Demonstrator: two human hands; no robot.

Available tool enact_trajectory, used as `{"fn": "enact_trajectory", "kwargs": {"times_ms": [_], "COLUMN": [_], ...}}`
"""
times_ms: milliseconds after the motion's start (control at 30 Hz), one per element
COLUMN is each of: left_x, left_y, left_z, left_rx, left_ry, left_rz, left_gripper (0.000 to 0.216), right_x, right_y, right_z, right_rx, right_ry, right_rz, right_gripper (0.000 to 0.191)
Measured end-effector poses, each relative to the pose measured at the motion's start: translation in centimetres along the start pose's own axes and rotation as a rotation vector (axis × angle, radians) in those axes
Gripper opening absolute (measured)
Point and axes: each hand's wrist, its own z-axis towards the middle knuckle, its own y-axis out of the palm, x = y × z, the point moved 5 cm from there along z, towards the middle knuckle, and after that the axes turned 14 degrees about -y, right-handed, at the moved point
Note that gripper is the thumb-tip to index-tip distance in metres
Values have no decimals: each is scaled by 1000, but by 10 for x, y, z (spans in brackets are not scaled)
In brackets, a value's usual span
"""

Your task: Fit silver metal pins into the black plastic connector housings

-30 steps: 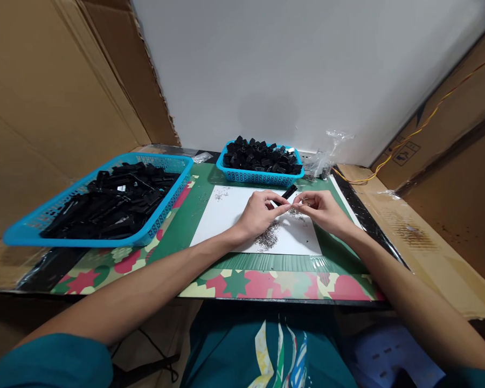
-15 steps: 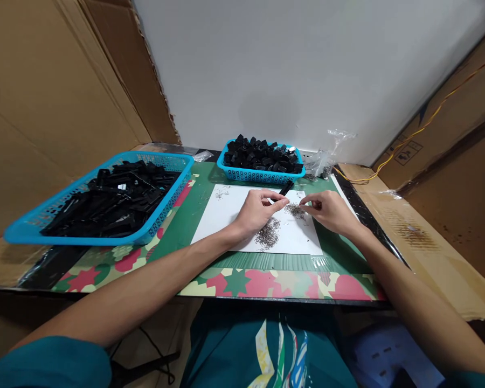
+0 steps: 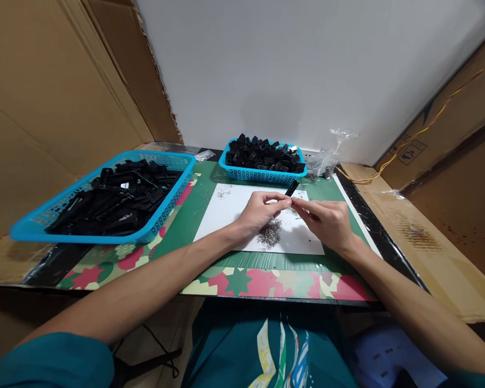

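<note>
My left hand point(image 3: 262, 211) is closed around a slim black plastic piece point(image 3: 292, 187), whose far end sticks up past the fingers. Against its near end, my right hand point(image 3: 326, 216) presses pinched fingertips that meet the left thumb. Whatever the right fingers hold is too small to make out. Both hands are above a white sheet point(image 3: 215, 215) on the table. Under the left wrist lies a pile of tiny metal parts point(image 3: 269, 235). A second small pile point(image 3: 293, 211) is mostly covered by the right hand.
On the left stands a large blue basket point(image 3: 145, 233) of long black pieces. A smaller blue basket point(image 3: 262, 175) of black blocks is at the back. Clear plastic bags point(image 3: 321, 161) lie beside it, and a yellow cable point(image 3: 364, 179) runs along the right cardboard wall.
My right hand has left the small metal pile and moved left to meet my left hand at the black piece. The left hand keeps its hold, with the piece slightly shifted.
</note>
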Motion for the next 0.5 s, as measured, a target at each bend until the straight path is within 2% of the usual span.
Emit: {"fn": "enact_trajectory", "kwargs": {"times_ms": [100, 200, 367, 500], "left_x": [2, 2, 2, 5], "left_y": [1, 3, 6, 7], "left_z": [-1, -2, -5, -8], "left_rx": [-19, -32, -49, -45], "left_ry": [17, 52, 74, 99], "left_rz": [-30, -27, 25, 24], "left_gripper": [28, 29, 36, 35], "right_x": [-2, 0, 13, 16], "right_y": [-5, -13, -11, -3], "right_z": [-1, 0, 3, 3], "right_rx": [157, 287, 307, 282], "right_ry": [-43, 20, 309, 430], "right_rz": [38, 163, 558, 773], "right_gripper": [28, 25, 23, 24]}}
